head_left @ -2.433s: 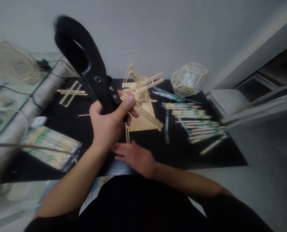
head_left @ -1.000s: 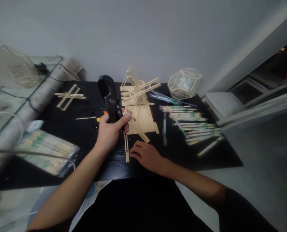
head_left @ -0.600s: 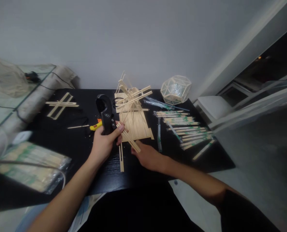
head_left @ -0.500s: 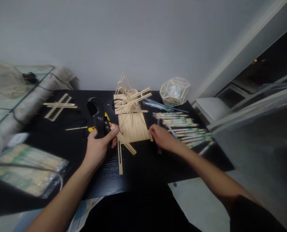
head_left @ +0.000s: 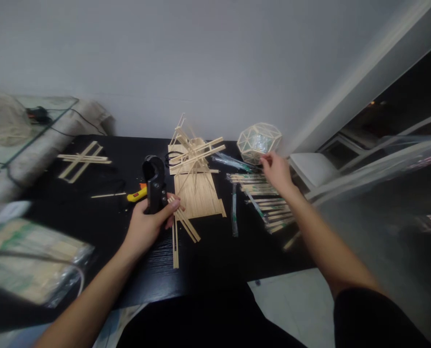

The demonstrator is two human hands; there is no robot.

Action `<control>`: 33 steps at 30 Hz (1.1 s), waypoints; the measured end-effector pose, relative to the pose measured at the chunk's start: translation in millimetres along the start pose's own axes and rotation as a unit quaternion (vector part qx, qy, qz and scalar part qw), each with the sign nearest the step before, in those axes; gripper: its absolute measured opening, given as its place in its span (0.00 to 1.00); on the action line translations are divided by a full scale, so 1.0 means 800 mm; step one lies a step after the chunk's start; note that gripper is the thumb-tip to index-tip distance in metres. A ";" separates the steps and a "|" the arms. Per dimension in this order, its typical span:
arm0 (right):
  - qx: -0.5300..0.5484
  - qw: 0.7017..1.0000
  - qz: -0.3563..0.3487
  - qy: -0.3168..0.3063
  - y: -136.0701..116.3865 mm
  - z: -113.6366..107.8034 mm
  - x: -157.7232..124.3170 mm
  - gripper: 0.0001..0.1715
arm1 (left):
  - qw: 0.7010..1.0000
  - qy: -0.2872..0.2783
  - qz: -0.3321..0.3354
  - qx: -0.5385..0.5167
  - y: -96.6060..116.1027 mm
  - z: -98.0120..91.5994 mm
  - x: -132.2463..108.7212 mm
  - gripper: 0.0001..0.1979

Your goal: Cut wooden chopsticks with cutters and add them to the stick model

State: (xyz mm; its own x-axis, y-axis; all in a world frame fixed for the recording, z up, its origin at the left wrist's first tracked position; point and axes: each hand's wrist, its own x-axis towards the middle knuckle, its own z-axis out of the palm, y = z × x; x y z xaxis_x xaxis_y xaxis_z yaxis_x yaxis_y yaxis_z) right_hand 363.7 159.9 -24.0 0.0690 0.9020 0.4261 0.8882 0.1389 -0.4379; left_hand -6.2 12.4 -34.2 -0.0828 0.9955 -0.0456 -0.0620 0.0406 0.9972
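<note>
My left hand [head_left: 146, 222] is closed around a black pipe cutter [head_left: 156, 181], its hooked jaw pointing up. Between the thumb and fingers of that hand are also several thin wooden sticks [head_left: 189, 226], slanting down to the right. At the back right, my right hand [head_left: 277, 171] has its fingertips pinched together by the lower edge of a many-sided stick frame [head_left: 249, 140]; whatever they hold is too small to make out. A flat panel of sticks laid side by side [head_left: 197, 195] lies in the middle, below a tangled stick structure [head_left: 197, 150].
Plastic-wrapped stick packs [head_left: 269, 203] lie on the right of the black table [head_left: 215, 256], with one narrow wrapper [head_left: 234, 210] apart. Leftward are a yellow utility knife [head_left: 137, 194], a crossed stick frame [head_left: 82, 159] and a large stick package [head_left: 30, 256].
My right hand has moved from the panel's right edge up and right to the many-sided frame. My left hand keeps its hold, and the view has shifted slightly.
</note>
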 end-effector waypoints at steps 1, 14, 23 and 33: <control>-0.001 1.000 -0.001 -0.016 -0.001 -0.001 -0.014 0.07 | 1.000 -0.017 -0.006 0.021 -0.001 -0.003 0.002 0.16; -0.019 0.984 0.007 -0.176 0.015 -0.046 -0.115 0.05 | 0.933 -0.206 -0.056 0.291 -0.031 0.027 0.017 0.13; 0.066 0.970 -0.036 -0.232 -0.023 -0.055 -0.144 0.03 | 0.920 -0.210 -0.078 0.321 -0.045 0.024 0.026 0.13; 0.186 0.847 -0.369 -0.333 -0.148 0.032 -0.239 0.18 | 0.932 -0.201 -0.057 0.295 -0.052 0.023 0.035 0.13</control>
State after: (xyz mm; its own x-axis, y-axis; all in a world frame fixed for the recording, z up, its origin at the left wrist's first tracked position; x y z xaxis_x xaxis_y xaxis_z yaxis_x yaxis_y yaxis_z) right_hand 233.3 -18.7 -73.9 -0.8252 0.5259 0.2062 0.3635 0.7738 -0.5187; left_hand 12.6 40.5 -75.6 0.2785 0.9284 -0.2461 0.5208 0.0693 0.8509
